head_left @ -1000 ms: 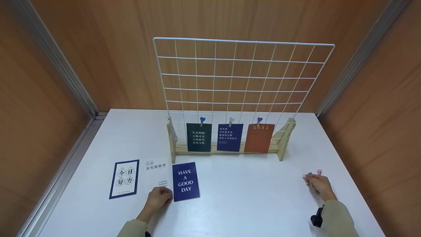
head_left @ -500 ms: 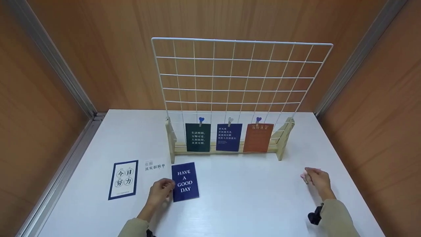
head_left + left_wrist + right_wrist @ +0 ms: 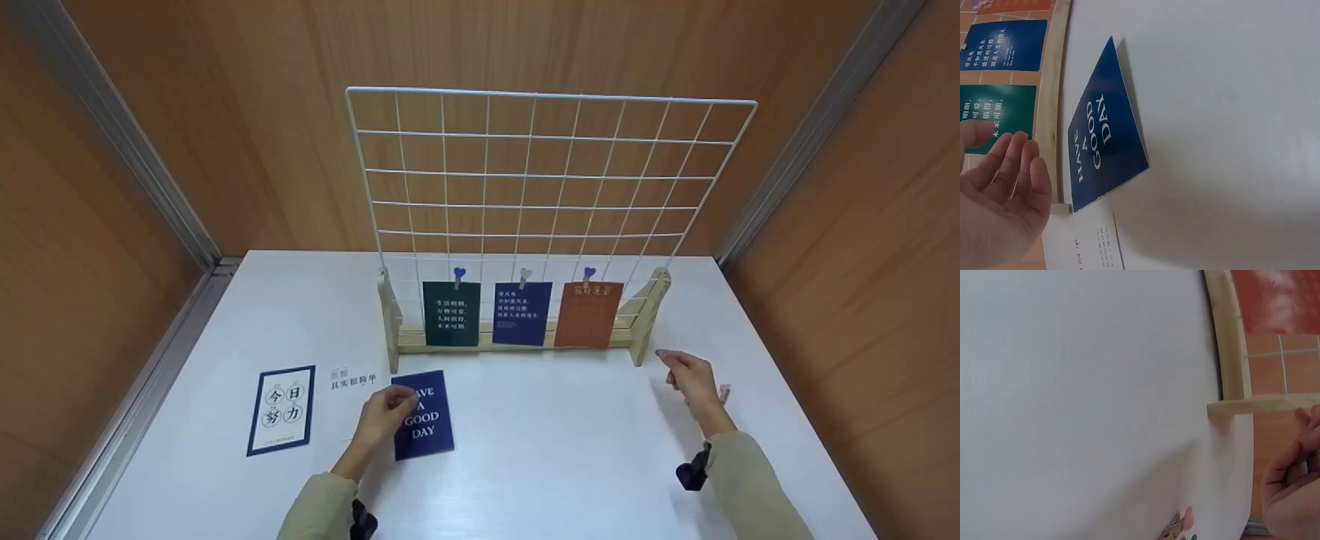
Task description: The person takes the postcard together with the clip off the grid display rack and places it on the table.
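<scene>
In the head view my left hand [image 3: 382, 416] hovers over the left edge of the blue "HAVE A GOOD DAY" card [image 3: 427, 433]. Its fingers are loosely bent, and the left wrist view shows nothing between thumb and fingertips. That card [image 3: 1109, 140] lies on the table, partly over a white card [image 3: 1086, 239]. My right hand [image 3: 691, 381] is raised beside the rack's right foot, thumb and fingertips drawn together. Anything small inside them is hidden. Below it lie small wooden clothespins, one with a pink heart [image 3: 1187, 518] and one with a teal heart [image 3: 1193, 537].
A white wire grid [image 3: 555, 177] stands in a wooden base [image 3: 517, 346]. Heart clothespins hold a green card [image 3: 452, 315], a blue card [image 3: 523, 315] and an orange card [image 3: 589, 316] on it. A blue-bordered card [image 3: 282, 435] lies at left. Wooden walls enclose the table.
My right hand has left the clothespins and moved up and left towards the rack. My left hand has moved right, from the white card onto the edge of the blue card.
</scene>
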`<state>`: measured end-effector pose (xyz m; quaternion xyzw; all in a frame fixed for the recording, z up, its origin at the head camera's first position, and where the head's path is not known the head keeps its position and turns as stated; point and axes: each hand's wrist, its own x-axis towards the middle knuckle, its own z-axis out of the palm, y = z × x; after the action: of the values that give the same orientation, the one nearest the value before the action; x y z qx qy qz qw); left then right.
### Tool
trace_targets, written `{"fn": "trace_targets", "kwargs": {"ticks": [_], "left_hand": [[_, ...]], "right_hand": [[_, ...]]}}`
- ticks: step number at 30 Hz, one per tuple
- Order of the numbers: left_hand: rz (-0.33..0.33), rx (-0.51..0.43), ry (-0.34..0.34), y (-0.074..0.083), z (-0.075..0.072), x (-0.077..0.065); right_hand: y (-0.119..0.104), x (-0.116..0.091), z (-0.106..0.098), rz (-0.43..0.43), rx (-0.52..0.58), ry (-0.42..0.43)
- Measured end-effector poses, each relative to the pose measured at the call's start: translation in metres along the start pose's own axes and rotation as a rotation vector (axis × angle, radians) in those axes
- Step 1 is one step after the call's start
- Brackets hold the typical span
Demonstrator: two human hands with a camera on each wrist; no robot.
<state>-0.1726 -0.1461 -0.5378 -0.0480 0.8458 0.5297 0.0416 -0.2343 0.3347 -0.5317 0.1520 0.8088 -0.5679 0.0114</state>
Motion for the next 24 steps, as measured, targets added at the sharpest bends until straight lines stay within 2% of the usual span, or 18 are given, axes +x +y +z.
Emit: {"fn": "trace_targets", "kwargs": {"ticks": [6,13,24], "left_hand": [[0.036,0.06,-0.011,0.008,0.004,0.01],[0.091,0.072,-0.029,0.014,0.01,0.019],[0.066,0.103,-0.018,0.024,0.008,0.033]], "right_hand": [[-0.024,0.003,0.022,-0.079,0.058,-0.046],[-0.049,0.003,0.048,-0.124,0.045,-0.095],[-0.074,0.0,0.076,-0.179,0.061,-0.16]]}}
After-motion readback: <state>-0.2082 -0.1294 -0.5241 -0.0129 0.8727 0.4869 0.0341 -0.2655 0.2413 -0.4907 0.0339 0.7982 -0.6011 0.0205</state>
